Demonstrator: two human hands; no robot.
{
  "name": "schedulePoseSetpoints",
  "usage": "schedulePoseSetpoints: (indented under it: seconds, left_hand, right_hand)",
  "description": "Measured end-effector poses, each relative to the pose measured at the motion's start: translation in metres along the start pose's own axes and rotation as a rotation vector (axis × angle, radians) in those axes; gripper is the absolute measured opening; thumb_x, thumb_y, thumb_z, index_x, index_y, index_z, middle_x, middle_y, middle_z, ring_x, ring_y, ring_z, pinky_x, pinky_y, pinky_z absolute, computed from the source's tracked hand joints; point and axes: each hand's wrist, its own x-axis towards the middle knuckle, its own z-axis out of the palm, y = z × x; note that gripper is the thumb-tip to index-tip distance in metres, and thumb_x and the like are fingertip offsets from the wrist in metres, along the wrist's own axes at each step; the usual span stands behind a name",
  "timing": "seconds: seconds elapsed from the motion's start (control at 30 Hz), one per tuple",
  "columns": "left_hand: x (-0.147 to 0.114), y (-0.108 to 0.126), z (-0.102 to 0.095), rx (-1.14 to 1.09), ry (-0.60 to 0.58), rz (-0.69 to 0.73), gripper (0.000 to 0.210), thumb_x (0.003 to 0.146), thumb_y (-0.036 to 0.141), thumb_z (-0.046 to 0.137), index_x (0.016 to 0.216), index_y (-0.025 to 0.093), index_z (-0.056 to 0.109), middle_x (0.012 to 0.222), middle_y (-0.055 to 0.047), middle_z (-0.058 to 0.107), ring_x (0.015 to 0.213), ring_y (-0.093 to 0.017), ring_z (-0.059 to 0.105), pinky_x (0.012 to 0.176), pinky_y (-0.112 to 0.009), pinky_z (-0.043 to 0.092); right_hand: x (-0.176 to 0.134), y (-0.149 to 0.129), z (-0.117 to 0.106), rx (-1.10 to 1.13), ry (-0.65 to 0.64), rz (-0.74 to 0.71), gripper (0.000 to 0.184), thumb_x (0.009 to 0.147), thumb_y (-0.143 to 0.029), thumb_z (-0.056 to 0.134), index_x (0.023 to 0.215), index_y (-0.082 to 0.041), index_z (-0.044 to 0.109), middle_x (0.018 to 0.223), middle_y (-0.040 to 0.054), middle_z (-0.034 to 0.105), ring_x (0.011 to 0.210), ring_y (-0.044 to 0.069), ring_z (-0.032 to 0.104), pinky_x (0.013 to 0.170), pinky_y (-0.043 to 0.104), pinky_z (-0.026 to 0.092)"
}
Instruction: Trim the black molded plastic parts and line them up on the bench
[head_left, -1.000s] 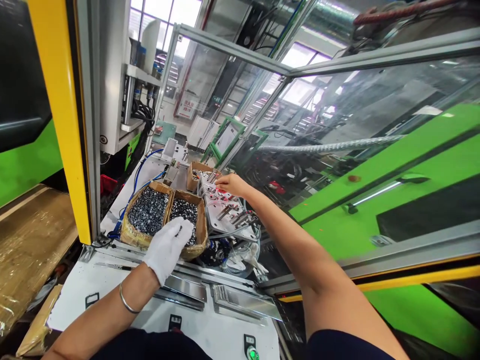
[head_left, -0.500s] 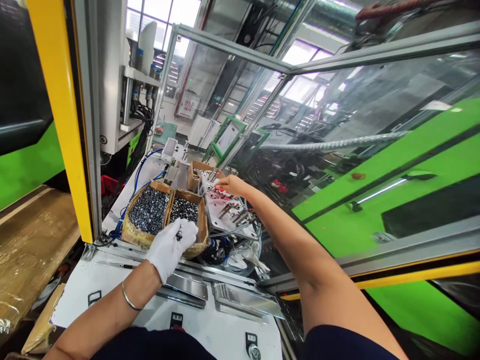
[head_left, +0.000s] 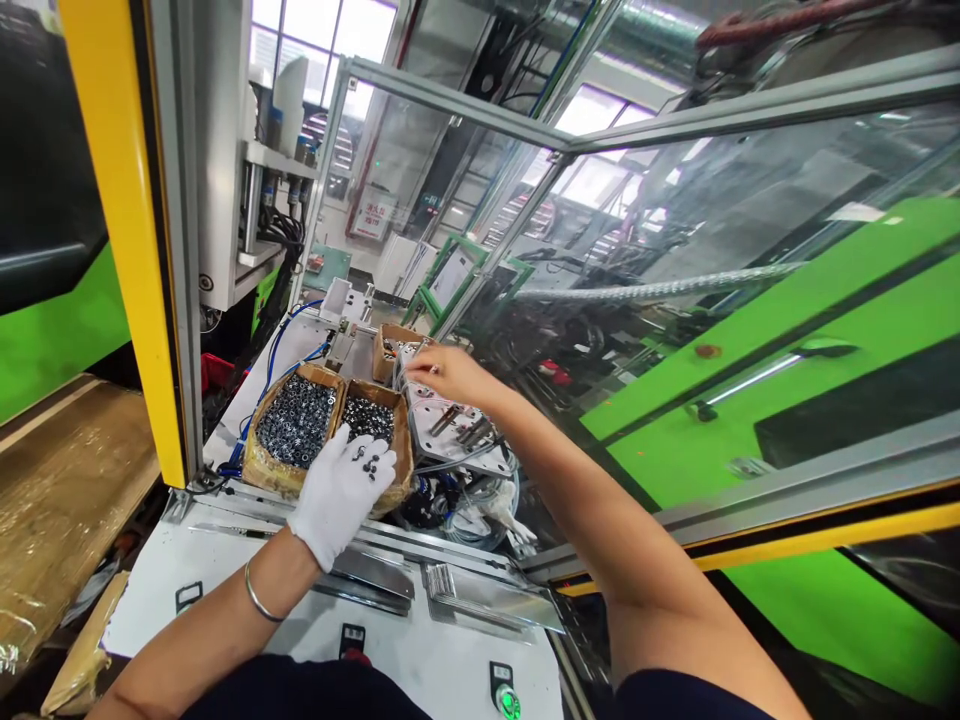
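My left hand [head_left: 341, 495], in a white glove, is turned palm up and cupped. Several small dark metal rings [head_left: 369, 464] lie on its fingers. It is over the near edge of a cardboard box [head_left: 405, 465] of small shiny dark metal parts [head_left: 366, 415]. A second box of dark ring-shaped parts [head_left: 296, 420] stands beside it on the left. My bare right hand [head_left: 446, 372] reaches to the far end of a light metal fixture [head_left: 427, 440] with upright pins. Its fingers are pinched together, and whatever is between them is too small to make out.
Behind the fixture stands a smaller cardboard box [head_left: 386, 352]. Flat metal plates [head_left: 480, 598] lie on the white front panel, near a lit green button [head_left: 507, 703]. Clear guard panels with metal frames [head_left: 570, 145] rise at the back and right. Bundled hoses [head_left: 480, 520] lie beside the fixture.
My right hand has moved left along the fixture. My left fingers have opened a little, showing more rings. The red lights on the fixture have gone out, and the front button now glows green.
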Motion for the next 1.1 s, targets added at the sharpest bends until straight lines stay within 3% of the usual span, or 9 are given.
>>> schedulePoseSetpoints:
  seconds: [0.07,0.13,0.27,0.43,0.53,0.63,0.77,0.87,1.1]
  left_hand:
    - [0.0,-0.001,0.004,0.009,0.029,0.032,0.025,0.094,0.031,0.047,0.089,0.012,0.061,0.095,-0.01,0.065,0.094,-0.021,0.066,0.084,-0.036,0.054]
    - [-0.001,-0.003,0.008,0.024,0.062,0.079,0.022,0.094,0.026,0.046,0.088,0.011,0.061,0.093,-0.01,0.066,0.086,-0.018,0.066,0.081,-0.034,0.055]
    - [-0.001,-0.006,0.014,0.046,0.099,0.131,0.022,0.093,0.017,0.043,0.08,0.011,0.06,0.084,-0.009,0.067,0.078,-0.016,0.065,0.077,-0.031,0.055]
    - [0.005,-0.009,0.012,0.079,0.06,0.108,0.027,0.093,0.015,0.041,0.072,0.011,0.059,0.071,-0.005,0.064,0.061,-0.01,0.061,0.056,-0.02,0.05]
    - [0.011,-0.011,0.006,0.102,0.062,0.09,0.022,0.089,0.011,0.047,0.07,0.012,0.058,0.067,-0.003,0.062,0.058,-0.009,0.06,0.056,-0.018,0.05]
    - [0.015,-0.013,0.001,0.122,0.112,0.086,0.016,0.088,0.008,0.049,0.078,0.011,0.061,0.076,-0.007,0.067,0.072,-0.013,0.067,0.069,-0.023,0.056]
    - [0.013,-0.014,0.001,0.101,0.211,0.117,0.015,0.09,0.007,0.047,0.093,0.007,0.062,0.092,-0.013,0.069,0.087,-0.017,0.069,0.08,-0.028,0.058]
    - [0.011,-0.015,0.004,0.108,0.208,0.144,0.017,0.09,0.009,0.049,0.102,0.006,0.061,0.106,-0.018,0.068,0.094,-0.02,0.069,0.082,-0.03,0.059]
    - [0.017,-0.018,0.003,0.028,0.116,0.102,0.02,0.092,0.007,0.043,0.096,0.009,0.062,0.089,-0.009,0.067,0.082,-0.012,0.067,0.079,-0.025,0.059]
  right_hand:
    - [-0.012,-0.038,0.004,0.099,-0.203,-0.262,0.018,0.086,-0.026,0.059,0.093,-0.018,0.074,0.088,0.0054,0.072,0.08,0.014,0.064,0.075,0.023,0.046]
    - [-0.024,-0.069,0.009,0.066,-0.315,-0.379,0.017,0.086,-0.022,0.059,0.093,-0.017,0.073,0.086,0.0056,0.072,0.079,0.014,0.064,0.073,0.023,0.045]
    - [-0.041,-0.105,0.014,-0.205,-0.377,-0.38,0.017,0.086,-0.013,0.055,0.087,-0.014,0.072,0.085,0.0076,0.07,0.08,0.015,0.064,0.069,0.024,0.043]
    - [-0.052,-0.126,0.018,-0.501,-0.428,-0.324,0.018,0.084,-0.006,0.053,0.09,-0.01,0.07,0.086,0.0132,0.071,0.081,0.02,0.066,0.063,0.027,0.043]
    - [-0.053,-0.128,0.019,-0.507,-0.426,-0.301,0.018,0.083,-0.007,0.054,0.086,-0.01,0.071,0.082,0.0144,0.072,0.077,0.02,0.066,0.063,0.027,0.042]
    - [-0.049,-0.11,0.013,-0.354,-0.397,-0.272,0.016,0.083,-0.015,0.056,0.081,-0.011,0.072,0.08,0.0117,0.072,0.07,0.017,0.064,0.062,0.026,0.04]
    - [-0.041,-0.073,0.001,-0.083,-0.243,-0.153,0.014,0.078,-0.015,0.057,0.081,-0.013,0.071,0.078,0.0059,0.071,0.069,0.013,0.061,0.064,0.023,0.039]
    - [-0.04,-0.062,-0.002,-0.028,-0.149,-0.069,0.016,0.075,-0.013,0.056,0.082,-0.014,0.07,0.075,0.0037,0.07,0.066,0.012,0.059,0.063,0.022,0.037]
    - [-0.044,-0.094,0.012,-0.258,-0.324,-0.176,0.02,0.082,-0.014,0.052,0.079,-0.012,0.072,0.078,0.0115,0.072,0.068,0.015,0.061,0.062,0.024,0.036]
